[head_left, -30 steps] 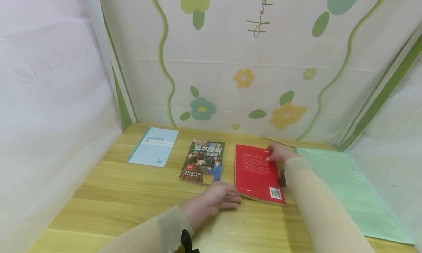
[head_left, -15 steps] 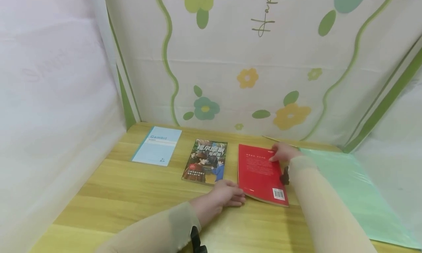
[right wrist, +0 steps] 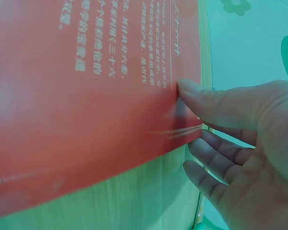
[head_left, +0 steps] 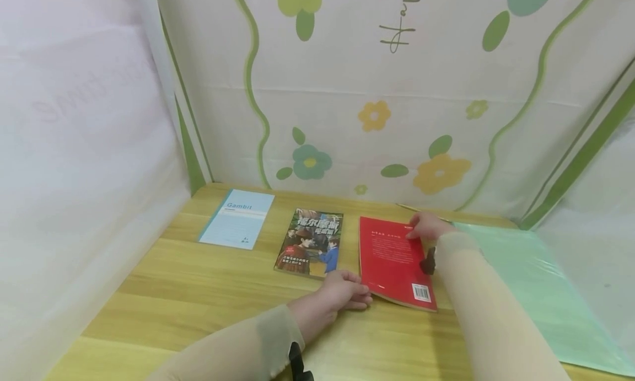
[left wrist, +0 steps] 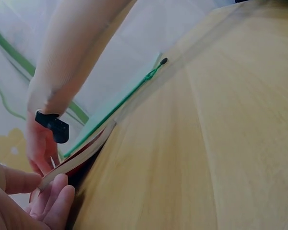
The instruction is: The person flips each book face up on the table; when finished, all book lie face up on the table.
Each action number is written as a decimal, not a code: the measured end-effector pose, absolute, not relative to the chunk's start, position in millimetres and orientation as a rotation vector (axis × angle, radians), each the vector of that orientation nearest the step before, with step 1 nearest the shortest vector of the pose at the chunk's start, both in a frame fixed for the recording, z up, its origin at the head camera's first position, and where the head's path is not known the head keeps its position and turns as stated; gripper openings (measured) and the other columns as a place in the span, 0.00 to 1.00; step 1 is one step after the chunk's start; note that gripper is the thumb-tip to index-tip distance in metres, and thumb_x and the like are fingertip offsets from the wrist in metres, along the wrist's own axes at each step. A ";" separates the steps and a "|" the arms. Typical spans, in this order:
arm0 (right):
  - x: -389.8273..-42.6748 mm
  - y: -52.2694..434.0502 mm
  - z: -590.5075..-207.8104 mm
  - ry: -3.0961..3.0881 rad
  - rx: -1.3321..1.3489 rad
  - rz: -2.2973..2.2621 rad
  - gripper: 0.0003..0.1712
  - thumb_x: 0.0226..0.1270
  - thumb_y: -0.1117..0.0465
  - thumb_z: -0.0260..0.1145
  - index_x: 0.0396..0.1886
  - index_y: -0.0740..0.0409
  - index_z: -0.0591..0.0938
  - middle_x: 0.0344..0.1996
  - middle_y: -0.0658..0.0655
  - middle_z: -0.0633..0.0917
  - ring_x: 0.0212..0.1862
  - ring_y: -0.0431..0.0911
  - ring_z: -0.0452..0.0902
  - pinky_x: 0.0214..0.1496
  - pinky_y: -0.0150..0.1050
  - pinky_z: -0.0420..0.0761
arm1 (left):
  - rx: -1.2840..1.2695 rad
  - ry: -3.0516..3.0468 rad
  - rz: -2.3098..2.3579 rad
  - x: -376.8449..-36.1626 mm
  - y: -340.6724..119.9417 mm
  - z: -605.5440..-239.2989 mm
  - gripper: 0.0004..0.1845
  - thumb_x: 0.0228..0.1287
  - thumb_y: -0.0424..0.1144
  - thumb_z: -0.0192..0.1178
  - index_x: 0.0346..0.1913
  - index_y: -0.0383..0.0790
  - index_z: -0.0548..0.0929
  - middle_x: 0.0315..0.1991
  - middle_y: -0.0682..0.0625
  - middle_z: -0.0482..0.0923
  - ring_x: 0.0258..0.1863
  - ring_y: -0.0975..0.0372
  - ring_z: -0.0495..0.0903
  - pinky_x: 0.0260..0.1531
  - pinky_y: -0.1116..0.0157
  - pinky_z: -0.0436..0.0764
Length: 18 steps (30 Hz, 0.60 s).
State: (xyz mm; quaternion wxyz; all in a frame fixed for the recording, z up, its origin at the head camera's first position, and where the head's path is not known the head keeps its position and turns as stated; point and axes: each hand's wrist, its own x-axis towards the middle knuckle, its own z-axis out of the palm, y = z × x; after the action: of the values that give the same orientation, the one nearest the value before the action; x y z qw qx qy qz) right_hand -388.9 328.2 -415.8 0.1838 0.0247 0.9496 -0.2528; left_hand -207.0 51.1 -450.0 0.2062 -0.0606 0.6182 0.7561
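Note:
A red paperback book (head_left: 389, 254), its barcode side up, lies between my two hands. My left hand (head_left: 342, 293) pinches its near left corner; in the left wrist view the thumb is over the pages and the fingers (left wrist: 57, 199) are beneath. There the near edge of the book bows up from the table. My right hand (head_left: 429, 226) grips the far right corner, thumb (right wrist: 201, 98) on the cover and other fingers under the edge, as the right wrist view shows. Just left of the red book lies a comic-style book (head_left: 310, 243) with an illustrated cover.
A light blue notebook (head_left: 237, 218) marked Gambit lies at the far left of the wooden table (head_left: 198, 298). At the right is a flat pale green pouch (head_left: 526, 282). A thin stick (head_left: 408, 207) lies by the patterned cloth (head_left: 327, 105) at the back.
The head view has shifted slightly, so things sit a little further right in it. Both hands stay at the red book's corners, and the book has hardly moved.

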 end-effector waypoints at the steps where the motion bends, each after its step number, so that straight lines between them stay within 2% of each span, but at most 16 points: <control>1: -390.4 329.1 -416.7 2.695 0.052 -0.705 0.31 0.61 0.56 0.72 0.60 0.65 0.73 0.52 0.66 0.78 0.56 0.62 0.71 0.56 0.61 0.75 | -0.170 1.721 2.107 -206.7 51.3 -450.6 0.11 0.62 0.24 0.63 0.45 0.28 0.74 0.32 0.39 0.84 0.31 0.51 0.87 0.34 0.58 0.88; 6: -392.6 332.0 -417.1 2.705 0.088 -0.769 0.25 0.67 0.58 0.66 0.58 0.67 0.74 0.52 0.67 0.78 0.57 0.63 0.70 0.59 0.62 0.72 | -0.163 1.721 2.112 -206.1 52.0 -452.9 0.11 0.62 0.24 0.63 0.45 0.28 0.74 0.32 0.40 0.84 0.31 0.52 0.87 0.34 0.58 0.88; 9: -391.8 332.5 -414.2 2.736 0.065 -0.788 0.20 0.69 0.62 0.61 0.56 0.70 0.76 0.51 0.69 0.78 0.56 0.64 0.71 0.60 0.62 0.71 | -0.160 1.715 2.115 -205.6 52.2 -453.2 0.11 0.62 0.23 0.63 0.45 0.28 0.74 0.32 0.39 0.84 0.31 0.52 0.87 0.34 0.58 0.88; 14: -390.6 335.9 -409.7 2.812 -0.024 -0.794 0.18 0.65 0.70 0.54 0.51 0.72 0.79 0.49 0.70 0.80 0.55 0.64 0.73 0.61 0.60 0.71 | -0.161 1.719 2.111 -203.6 51.3 -453.1 0.11 0.61 0.22 0.62 0.44 0.28 0.74 0.31 0.38 0.84 0.30 0.51 0.87 0.33 0.59 0.88; 18: -389.9 339.7 -408.8 2.813 -0.068 -0.861 0.19 0.60 0.73 0.54 0.50 0.75 0.80 0.46 0.69 0.81 0.50 0.62 0.74 0.54 0.54 0.76 | -0.147 1.737 2.095 -201.8 49.7 -452.9 0.11 0.60 0.22 0.62 0.44 0.28 0.74 0.31 0.38 0.84 0.30 0.51 0.87 0.33 0.59 0.88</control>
State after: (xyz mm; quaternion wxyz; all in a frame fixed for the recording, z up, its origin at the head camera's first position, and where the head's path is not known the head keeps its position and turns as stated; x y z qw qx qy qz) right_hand -389.9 339.7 -408.8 0.0996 -0.0228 0.9512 -0.2911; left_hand -201.8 49.7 -452.9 0.2063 -0.0527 0.6236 0.7522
